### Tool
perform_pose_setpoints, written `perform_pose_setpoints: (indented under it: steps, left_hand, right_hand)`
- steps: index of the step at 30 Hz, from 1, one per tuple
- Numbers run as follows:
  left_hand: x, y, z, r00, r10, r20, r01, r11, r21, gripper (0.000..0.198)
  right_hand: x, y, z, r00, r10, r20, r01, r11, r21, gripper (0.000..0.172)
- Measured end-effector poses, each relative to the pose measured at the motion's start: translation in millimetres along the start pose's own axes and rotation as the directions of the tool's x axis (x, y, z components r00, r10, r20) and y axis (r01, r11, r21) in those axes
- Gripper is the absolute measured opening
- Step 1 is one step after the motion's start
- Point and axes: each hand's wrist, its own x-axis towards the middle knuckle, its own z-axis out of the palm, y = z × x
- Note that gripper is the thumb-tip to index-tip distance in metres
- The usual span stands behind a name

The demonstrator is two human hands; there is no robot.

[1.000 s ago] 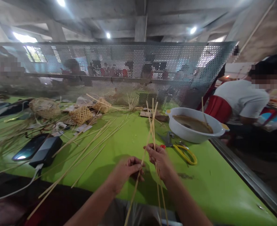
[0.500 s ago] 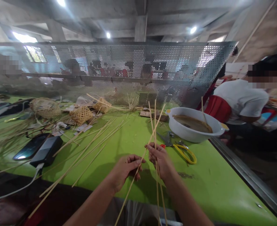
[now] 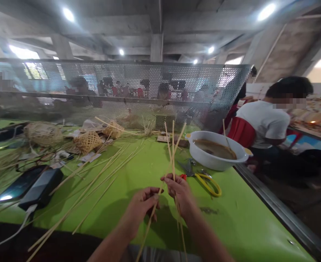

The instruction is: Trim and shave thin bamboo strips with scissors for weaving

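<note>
Several thin bamboo strips (image 3: 173, 145) are held upright in front of me, crossing just above my right hand (image 3: 177, 187). That hand pinches them where they meet. My left hand (image 3: 146, 203) is closed on the slanting strip below the crossing, thumb against fingers. The lower ends of the strips hang down over the table's near edge. Beyond my right hand lie yellow-handled shears (image 3: 208, 183) on the green table (image 3: 231, 214). More loose bamboo strips (image 3: 105, 171) lie on the table to the left of my hands.
A white basin (image 3: 212, 163) of brown liquid with a stick in it stands at the right. Small woven baskets (image 3: 88, 142), a phone (image 3: 21, 182) and a power bank (image 3: 43, 187) lie left. A perforated metal screen (image 3: 122, 80) spans the back. A person in white (image 3: 261, 120) sits right.
My view has tilted up and turned slightly right, so the table's contents appear shifted left and lower. Both hands keep the same grip on the strips.
</note>
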Motion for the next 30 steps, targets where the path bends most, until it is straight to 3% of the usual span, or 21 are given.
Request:
perform_pose_setpoints:
  steps: [6,16,24,30]
  left_hand:
    - [5.2,-4.3,-1.8,0.996,0.040,-0.074,-0.034,0.996,0.080,0.050]
    - [-0.3,-8.4,-8.0,0.976,0.067,-0.209,-0.034,0.987,0.157,0.049]
    - [1.6,-19.0,-13.1,0.967,0.115,-0.228,-0.063,0.972,0.226,0.046]
    - [-5.3,-13.0,-2.9,0.985,0.087,-0.147,-0.050,0.970,0.238,0.050]
  right_hand:
    - [-1.0,-0.4,2.6,1.000,-0.011,-0.003,0.011,1.000,-0.016,0.024]
    - [3.4,-6.1,-2.6,0.997,-0.073,-0.036,0.075,0.995,0.063,0.032]
    - [9.6,-7.4,-1.4,0.994,-0.092,-0.057,0.096,0.992,0.082,0.032]
    - [11.6,-6.7,-1.5,0.984,-0.117,-0.133,0.126,0.990,0.060,0.026]
